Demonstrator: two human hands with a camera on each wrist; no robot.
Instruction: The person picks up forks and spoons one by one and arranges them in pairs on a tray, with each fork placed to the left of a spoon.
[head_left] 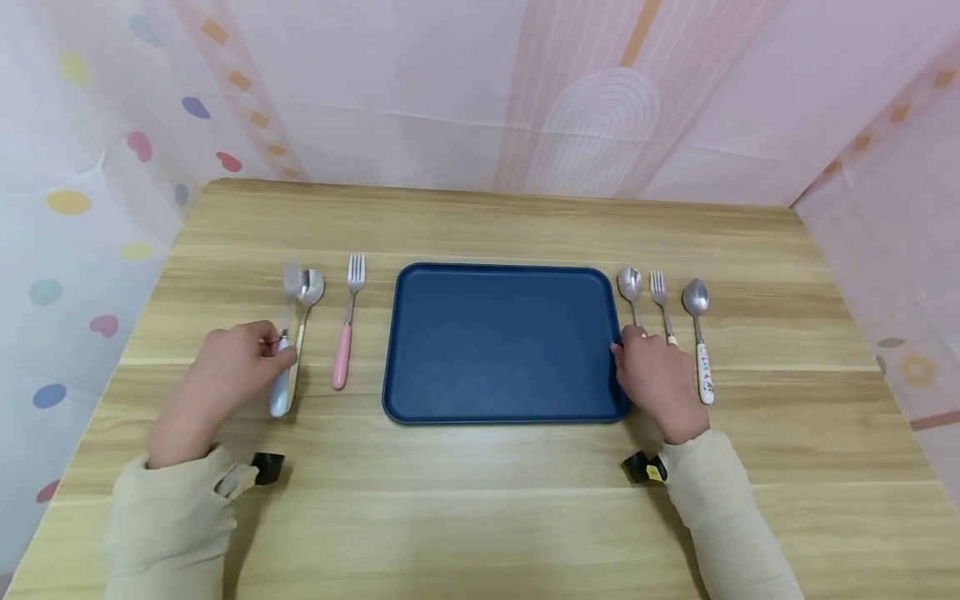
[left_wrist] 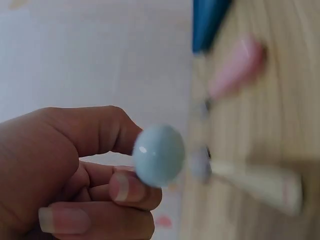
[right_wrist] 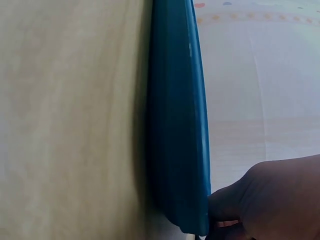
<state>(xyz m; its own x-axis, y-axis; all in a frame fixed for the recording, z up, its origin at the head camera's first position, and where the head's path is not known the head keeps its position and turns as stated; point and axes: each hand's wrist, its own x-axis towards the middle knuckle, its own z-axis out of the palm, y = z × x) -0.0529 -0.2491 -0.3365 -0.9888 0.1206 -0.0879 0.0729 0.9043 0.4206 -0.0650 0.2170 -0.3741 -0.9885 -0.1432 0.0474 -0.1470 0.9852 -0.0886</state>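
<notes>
My left hand (head_left: pixel 243 358) pinches a light blue-handled fork (head_left: pixel 279 375) by its handle; the tines blur. In the left wrist view the rounded handle end (left_wrist: pixel 159 155) shows between thumb and curled fingers. Just right of it a cream-handled spoon (head_left: pixel 311 287) lies on the table. My right hand (head_left: pixel 656 375) is at the right edge of a dark blue tray (head_left: pixel 502 342), thumb at the rim. Its fingers reach over the handle of a spoon (head_left: pixel 629 283), mostly hidden; I cannot tell whether they grip it. Beside them lies a cream-handled fork (head_left: pixel 660 292).
A pink-handled fork (head_left: pixel 342 354) lies between the left hand and the tray. Right of the right hand is a spoon with a white patterned handle (head_left: pixel 704 375). The wood-grain table (head_left: pixel 480 508) meets a patterned pink curtain (head_left: pixel 420 100) at the back.
</notes>
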